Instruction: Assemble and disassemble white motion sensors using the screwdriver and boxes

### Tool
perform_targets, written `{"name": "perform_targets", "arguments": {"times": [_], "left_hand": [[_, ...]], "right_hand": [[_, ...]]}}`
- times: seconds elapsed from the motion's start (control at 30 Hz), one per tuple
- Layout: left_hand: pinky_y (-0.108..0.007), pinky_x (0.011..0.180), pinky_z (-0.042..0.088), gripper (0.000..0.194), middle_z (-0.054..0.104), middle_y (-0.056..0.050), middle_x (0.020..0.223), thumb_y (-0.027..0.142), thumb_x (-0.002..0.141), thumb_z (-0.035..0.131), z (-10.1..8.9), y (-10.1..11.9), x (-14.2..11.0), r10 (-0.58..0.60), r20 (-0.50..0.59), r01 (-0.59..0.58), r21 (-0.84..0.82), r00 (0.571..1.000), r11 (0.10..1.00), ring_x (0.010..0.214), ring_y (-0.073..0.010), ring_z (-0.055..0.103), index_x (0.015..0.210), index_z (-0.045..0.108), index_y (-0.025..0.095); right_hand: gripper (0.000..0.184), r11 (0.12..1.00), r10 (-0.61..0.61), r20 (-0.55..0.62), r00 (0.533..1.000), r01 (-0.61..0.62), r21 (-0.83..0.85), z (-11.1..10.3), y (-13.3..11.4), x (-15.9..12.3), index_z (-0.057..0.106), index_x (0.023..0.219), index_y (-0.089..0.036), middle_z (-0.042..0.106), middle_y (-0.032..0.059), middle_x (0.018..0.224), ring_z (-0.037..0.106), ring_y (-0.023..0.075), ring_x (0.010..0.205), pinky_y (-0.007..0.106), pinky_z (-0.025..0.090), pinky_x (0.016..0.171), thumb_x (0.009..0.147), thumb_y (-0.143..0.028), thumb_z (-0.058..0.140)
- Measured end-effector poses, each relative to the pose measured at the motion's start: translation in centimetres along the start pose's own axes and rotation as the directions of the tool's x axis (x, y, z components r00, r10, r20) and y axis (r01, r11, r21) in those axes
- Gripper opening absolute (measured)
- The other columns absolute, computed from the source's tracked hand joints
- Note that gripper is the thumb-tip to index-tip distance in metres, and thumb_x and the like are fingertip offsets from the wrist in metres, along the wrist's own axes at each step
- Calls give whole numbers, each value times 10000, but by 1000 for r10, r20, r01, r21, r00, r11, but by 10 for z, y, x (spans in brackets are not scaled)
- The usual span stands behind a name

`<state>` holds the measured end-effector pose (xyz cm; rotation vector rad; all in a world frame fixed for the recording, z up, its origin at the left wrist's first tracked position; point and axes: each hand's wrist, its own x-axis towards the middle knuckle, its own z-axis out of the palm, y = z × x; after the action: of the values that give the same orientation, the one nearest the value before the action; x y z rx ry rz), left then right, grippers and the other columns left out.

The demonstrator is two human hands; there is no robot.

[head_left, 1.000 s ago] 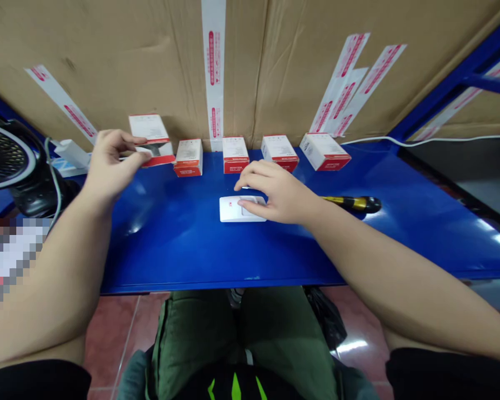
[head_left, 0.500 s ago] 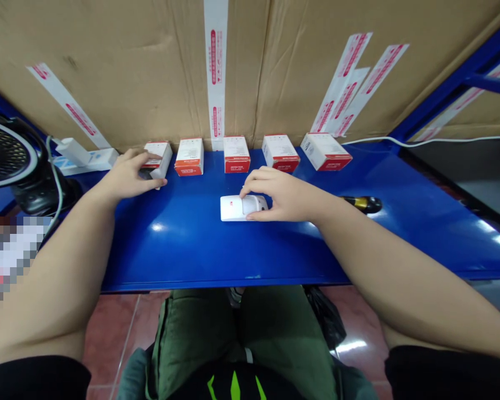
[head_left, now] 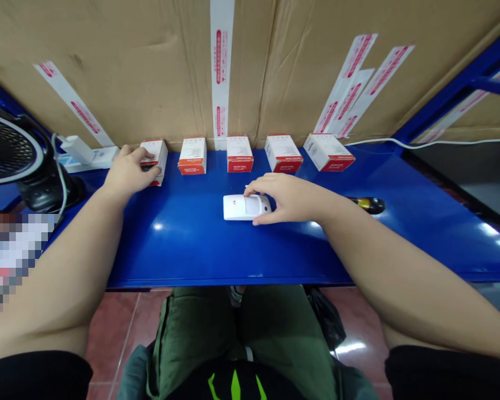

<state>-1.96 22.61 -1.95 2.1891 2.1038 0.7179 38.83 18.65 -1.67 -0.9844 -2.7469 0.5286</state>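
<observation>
A white motion detector (head_left: 236, 208) lies flat on the blue table. My right hand (head_left: 275, 197) is closed around its right end, with fingertips on the far edge and thumb on the near edge. At the left end of a row of small boxes, my left hand (head_left: 129, 169) grips a red-and-white box (head_left: 157, 153) from its left side. Its thumb rests across the box's front end, where a dark patch shows between thumb and fingers. My fingers cover part of this box.
Several similar boxes (head_left: 239, 147) line the cardboard wall (head_left: 150, 72). A power strip (head_left: 104, 157) with a white plug and a black fan (head_left: 12, 150) stand at the left. A black-and-yellow tool handle (head_left: 369, 205) lies right of my forearm on the blue table (head_left: 200, 250).
My left hand has moved slightly right and its thumb has drawn in against the box's front, where a pale flap stuck out before. My right hand stays at the detector.
</observation>
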Motion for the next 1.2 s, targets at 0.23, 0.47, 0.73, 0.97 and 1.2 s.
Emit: {"name": "perform_targets", "arguments": {"times": [0.23, 0.47, 0.73, 0.97, 1.2], "left_hand": [[-604, 1305, 464, 412, 661, -141, 1262, 485, 808, 657, 3, 2, 1, 16, 19, -16, 43, 1000, 999, 1425, -393, 589, 1155, 652, 263], [-580, 1219, 489, 457, 609, -34, 1126, 598, 775, 681, 15, -16, 4, 46, -75, -53, -103, 996, 993, 1339, -338, 609, 1104, 626, 287], [-687, 1312, 314, 660, 580, -127, 1478, 706, 883, 654, -6, 15, -12, 13, -267, -10, 14, 964, 1000, 1507, -435, 462, 1325, 645, 215], [-562, 1132, 586, 393, 743, -107, 1241, 579, 975, 642, 2, 64, -37, 523, -97, -526, -292, 847, 799, 1177, -308, 691, 1199, 648, 257], [-508, 1219, 591, 296, 741, -98, 1401, 230, 1049, 555, 23, 92, -47, 716, 177, -527, -564, 675, 636, 1346, -266, 708, 1167, 817, 303]], "right_hand": [[561, 998, 62, 44, 997, -62, 20, -3, -5, -1, 752, 1301, -224, 808, 117, 1205, 701, 327, 1091, 425, 527, 905, 810, -450, 902], [556, 996, 77, 50, 996, -79, 39, -3, -7, -2, 739, 1306, -228, 809, 112, 1240, 723, 313, 1078, 410, 530, 877, 811, -433, 883], [554, 997, 58, 9, 998, -58, 55, -1, -6, -1, 722, 1305, -224, 813, 96, 1169, 734, 286, 988, 383, 531, 810, 802, -388, 886], [474, 974, -108, -168, 980, 138, 177, 7, -5, 1, 683, 1301, -213, 792, 123, 1286, 732, 290, 1128, 417, 573, 955, 877, -334, 857], [404, 951, -213, -134, 968, 236, 198, 22, -4, 9, 663, 1279, -254, 785, 119, 1350, 725, 302, 1263, 472, 581, 1092, 904, -205, 804]]}}
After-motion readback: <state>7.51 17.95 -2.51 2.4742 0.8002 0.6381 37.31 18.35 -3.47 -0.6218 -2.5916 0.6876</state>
